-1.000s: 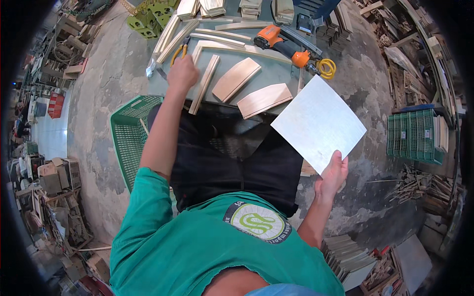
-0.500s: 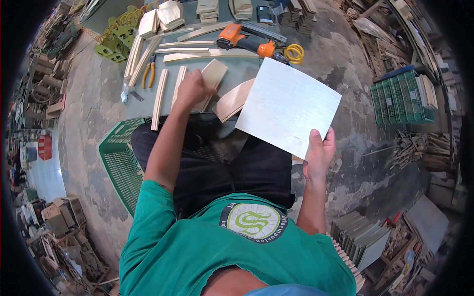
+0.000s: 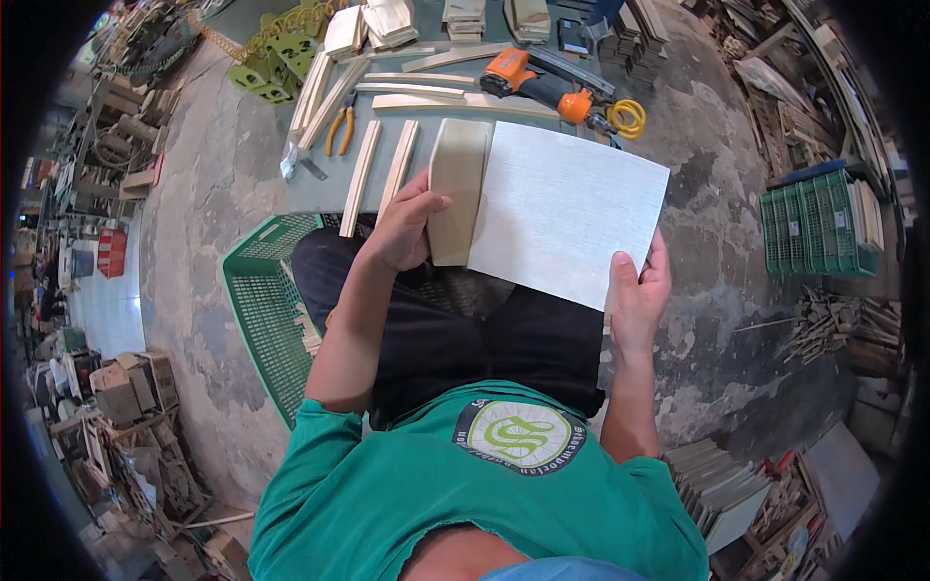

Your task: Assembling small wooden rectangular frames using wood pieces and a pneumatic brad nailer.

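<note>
My right hand (image 3: 639,295) grips the lower right corner of a pale, square thin board (image 3: 572,208), thumb on its face. In my left hand (image 3: 407,225) is a short flat wooden piece (image 3: 459,189) with a slanted top, held upright by its left edge. The wooden piece stands alongside the board's left edge; whether the two touch I cannot tell. Two narrow wooden strips (image 3: 395,172) lie on the table just left of that hand. Whatever lies behind the board is hidden.
An orange and black nail gun (image 3: 538,82) with a yellow hose lies at the table's back right. Pliers (image 3: 339,131) with orange handles, more wooden strips (image 3: 426,89) and stacked wooden pieces (image 3: 465,19) are on the table (image 3: 320,198). A green crate (image 3: 276,329) stands by my left leg.
My left hand has closed on the wooden piece, lifted it and brought it right, beside the board. A second wooden piece on the table is now out of sight. The view has shifted slightly.
</note>
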Motion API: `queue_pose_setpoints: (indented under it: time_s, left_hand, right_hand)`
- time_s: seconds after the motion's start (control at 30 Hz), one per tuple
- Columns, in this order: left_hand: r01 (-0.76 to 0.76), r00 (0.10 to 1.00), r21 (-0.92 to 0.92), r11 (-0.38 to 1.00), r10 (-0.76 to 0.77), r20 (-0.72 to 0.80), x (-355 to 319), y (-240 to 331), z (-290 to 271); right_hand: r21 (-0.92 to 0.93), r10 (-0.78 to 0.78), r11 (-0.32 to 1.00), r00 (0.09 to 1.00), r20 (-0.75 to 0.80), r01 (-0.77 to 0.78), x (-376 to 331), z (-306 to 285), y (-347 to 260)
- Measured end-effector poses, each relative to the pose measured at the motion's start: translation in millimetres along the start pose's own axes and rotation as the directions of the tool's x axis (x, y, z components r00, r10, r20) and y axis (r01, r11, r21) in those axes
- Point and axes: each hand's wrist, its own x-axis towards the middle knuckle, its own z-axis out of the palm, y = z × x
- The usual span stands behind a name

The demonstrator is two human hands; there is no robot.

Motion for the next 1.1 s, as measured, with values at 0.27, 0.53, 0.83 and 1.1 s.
queue_pose_setpoints:
  time_s: [0.27, 0.53, 0.83, 1.1]
  left_hand:
    - [-0.014, 0.998, 0.012, 1.000, 0.013, 0.060, -13, -5, -3]
    - [-0.113, 0.994, 0.201, 0.973, 0.113, 0.015, -24, -16, 12]
    - [-0.077, 0.865, -0.042, 0.996, 0.046, -0.499, -97, -9, -82]
    - [-0.217, 0.872, -0.088, 0.972, 0.152, -0.465, -179, 12, -116]
  right_hand:
    - [-0.136, -0.025, 0.990, 0.999, 0.040, 0.030, -5, 4, -17]
    - [-0.182, -0.024, 0.983, 0.999, 0.038, 0.030, -15, 15, -22]
    - [-0.454, 0.213, 0.890, 0.910, 0.356, -0.031, 38, 18, 21]
    - [-0.638, 0.296, 0.101, 0.589, 0.752, 0.764, 118, 65, 83]
